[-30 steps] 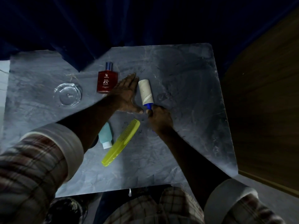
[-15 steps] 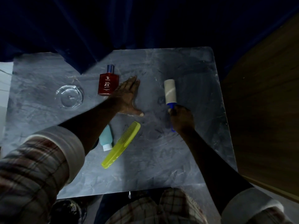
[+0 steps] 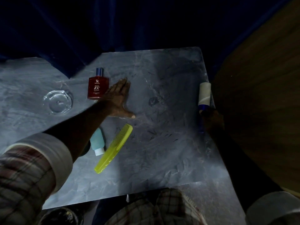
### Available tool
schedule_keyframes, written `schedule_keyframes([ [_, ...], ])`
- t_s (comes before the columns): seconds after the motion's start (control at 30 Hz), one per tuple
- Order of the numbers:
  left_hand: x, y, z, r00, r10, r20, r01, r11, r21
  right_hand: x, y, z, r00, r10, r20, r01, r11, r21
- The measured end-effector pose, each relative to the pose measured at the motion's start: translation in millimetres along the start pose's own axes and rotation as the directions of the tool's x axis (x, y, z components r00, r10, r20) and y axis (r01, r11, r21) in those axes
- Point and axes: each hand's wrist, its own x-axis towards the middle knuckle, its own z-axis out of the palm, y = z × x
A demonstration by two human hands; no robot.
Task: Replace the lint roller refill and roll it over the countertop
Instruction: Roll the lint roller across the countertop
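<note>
The grey marble countertop (image 3: 162,151) fills the middle of the view, its far side partly overhung by a dark blue curtain (image 3: 113,30) and its right edge meeting a brown wooden panel (image 3: 259,95). A broad bare stretch of the countertop lies open between its centre and its right edge and along its near edge. Two forearms in rolled plaid sleeves reach over it. The left hand (image 3: 119,99) lies flat on the countertop near its centre, fingers together and thumb spread, holding nothing. The right hand (image 3: 211,118) is dim in shadow at the countertop's right edge, closed around the blue handle of the one lint roller (image 3: 204,95), whose pale roll lies at that edge, pointing away. Left of the countertop's centre are one yellow comb (image 3: 113,149), one red perfume bottle (image 3: 97,86), one glass ashtray (image 3: 57,101) and one small teal bottle (image 3: 97,142), partly hidden under the left forearm.
</note>
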Motion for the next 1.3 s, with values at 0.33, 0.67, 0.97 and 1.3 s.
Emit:
schedule_keyframes([
  [0.33,-0.9,2.4,-2.3,1.000,-0.006,0.013,0.006,1.000,0.007,1.6,24.5,-7.5,0.996,0.041,-0.075,-0.049,0.993,-0.104],
  [0.67,-3.3,5.1,-6.1,1.000,-0.012,0.020,0.012,1.000,-0.013,-2.7,-27.4,26.4,0.997,-0.073,0.005,0.073,0.997,0.005],
  [0.97,-1.9,6.7,-4.7,0.999,-0.039,0.015,0.039,0.999,-0.021,-43.0,-99.5,78.9,0.949,-0.311,0.058,0.316,0.935,-0.158],
  [1.3,-1.9,9.2,-4.0,1.000,-0.030,-0.005,0.030,0.999,-0.035,-74.6,-132.3,114.0,0.887,-0.444,0.129,0.462,0.867,-0.186],
])
